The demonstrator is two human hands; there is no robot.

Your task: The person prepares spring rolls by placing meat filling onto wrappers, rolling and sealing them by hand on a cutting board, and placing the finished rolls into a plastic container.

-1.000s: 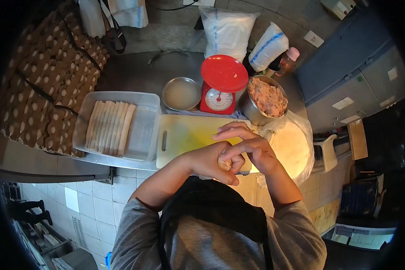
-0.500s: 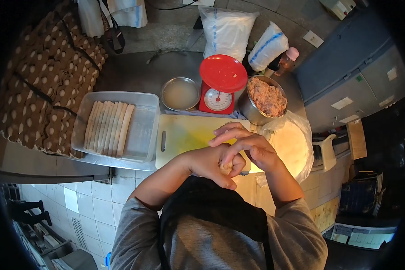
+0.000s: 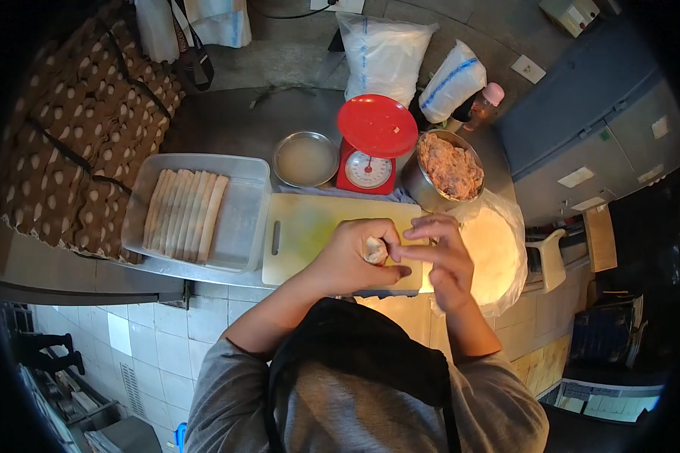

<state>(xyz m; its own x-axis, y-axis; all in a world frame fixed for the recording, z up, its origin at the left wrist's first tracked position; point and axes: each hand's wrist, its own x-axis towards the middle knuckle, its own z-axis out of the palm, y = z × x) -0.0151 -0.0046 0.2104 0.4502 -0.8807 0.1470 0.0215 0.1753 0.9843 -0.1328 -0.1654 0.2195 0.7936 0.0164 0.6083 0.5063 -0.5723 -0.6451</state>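
My left hand [image 3: 355,257] is wrapped round a small pale roll [image 3: 375,251], whose end shows between thumb and fingers. Close on its right is my right hand [image 3: 442,260], fingers apart and a little bent, with nothing visible in it. Both hands are over the yellowish cutting board [image 3: 302,226]. A metal pot of orange-brown minced filling [image 3: 451,166] stands behind my right hand. Round pale wrappers [image 3: 491,257] lie in clear plastic to the right. On the left, a clear plastic box [image 3: 245,226] holds several pale rolls [image 3: 185,215] side by side.
Behind the board stand a red scale [image 3: 378,124] and a metal bowl of cloudy liquid [image 3: 305,159]. Further back are white bags [image 3: 385,57] and a pink-capped bottle [image 3: 485,106]. Stacked egg trays [image 3: 83,143] fill the far left, grey cabinets [image 3: 589,128] the right.
Both hands have moved up slightly over the board. My right fingers have come away from the roll's end, and more of that end shows in my left hand.
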